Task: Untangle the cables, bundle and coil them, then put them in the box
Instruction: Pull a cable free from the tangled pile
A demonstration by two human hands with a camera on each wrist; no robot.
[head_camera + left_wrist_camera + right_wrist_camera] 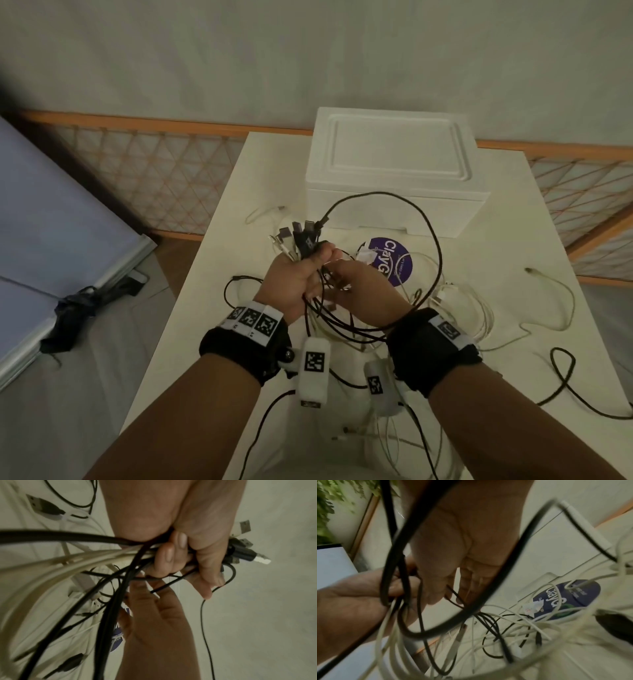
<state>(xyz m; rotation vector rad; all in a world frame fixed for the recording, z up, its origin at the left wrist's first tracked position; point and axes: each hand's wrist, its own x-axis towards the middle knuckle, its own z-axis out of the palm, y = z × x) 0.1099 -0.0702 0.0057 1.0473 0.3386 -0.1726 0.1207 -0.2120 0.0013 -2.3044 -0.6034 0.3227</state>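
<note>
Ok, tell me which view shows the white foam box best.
The head view: the box stands whole on the table, lid closed, behind the cables. The right wrist view catches only a blurred corner. The left wrist view misses it.

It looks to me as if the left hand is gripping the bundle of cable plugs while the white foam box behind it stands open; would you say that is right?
Not quite: the white foam box has its lid on, as the head view shows. The rest holds: the left hand grips the bundle of cable plugs.
</note>
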